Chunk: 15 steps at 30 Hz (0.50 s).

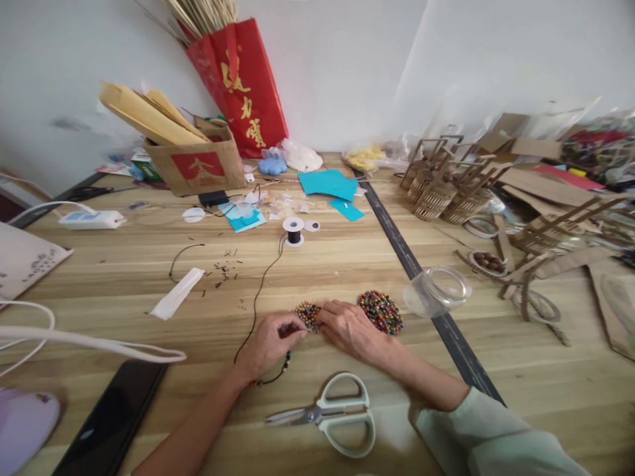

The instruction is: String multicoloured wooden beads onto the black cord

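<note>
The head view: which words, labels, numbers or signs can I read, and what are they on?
"力寶": gold, on the red bag; the character above is partly hidden.
Cardboard box: red emblem; lettering too blurred.
White packet at left: letters too blurred.
No numbers readable.

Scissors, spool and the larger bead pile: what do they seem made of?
Scissors: blades look like steel, from their grey sheen; the pale, smooth handles are probably plastic.
Spool: likely white plastic, from its even, smooth look; its dark cord has no fibre I can make out.
Bead pile: multicoloured; wood, glass or plastic, unclear.
</note>
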### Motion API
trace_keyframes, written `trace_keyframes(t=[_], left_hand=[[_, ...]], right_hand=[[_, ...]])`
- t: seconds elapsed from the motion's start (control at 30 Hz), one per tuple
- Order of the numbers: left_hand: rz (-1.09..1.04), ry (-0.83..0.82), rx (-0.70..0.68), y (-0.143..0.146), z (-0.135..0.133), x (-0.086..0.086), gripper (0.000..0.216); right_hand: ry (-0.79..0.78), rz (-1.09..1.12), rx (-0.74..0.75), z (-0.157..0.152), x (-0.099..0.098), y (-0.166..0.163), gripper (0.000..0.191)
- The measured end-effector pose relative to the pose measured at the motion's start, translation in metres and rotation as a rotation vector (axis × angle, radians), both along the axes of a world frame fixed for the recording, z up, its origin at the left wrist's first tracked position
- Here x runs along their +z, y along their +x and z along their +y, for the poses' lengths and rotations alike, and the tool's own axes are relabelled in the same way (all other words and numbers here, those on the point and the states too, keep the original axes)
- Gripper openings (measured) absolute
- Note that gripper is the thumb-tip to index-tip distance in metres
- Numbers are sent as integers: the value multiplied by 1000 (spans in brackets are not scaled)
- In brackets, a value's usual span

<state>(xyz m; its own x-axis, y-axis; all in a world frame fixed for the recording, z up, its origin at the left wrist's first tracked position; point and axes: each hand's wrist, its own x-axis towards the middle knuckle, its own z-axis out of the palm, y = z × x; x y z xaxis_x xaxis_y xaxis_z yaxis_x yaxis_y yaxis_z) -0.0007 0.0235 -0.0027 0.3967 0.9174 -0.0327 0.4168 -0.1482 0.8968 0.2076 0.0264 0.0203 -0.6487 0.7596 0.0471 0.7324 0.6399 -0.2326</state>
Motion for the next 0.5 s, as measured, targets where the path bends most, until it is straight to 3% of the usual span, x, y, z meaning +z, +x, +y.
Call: trace_keyframes(t=[0.23, 0.5], left_hand=[[28, 0, -4, -1, -1, 0, 13], [25, 13, -18, -1, -1, 0, 14]], right_hand=[[66, 76, 42, -2, -4, 0, 7], [107, 619, 113, -1, -30, 0, 7]])
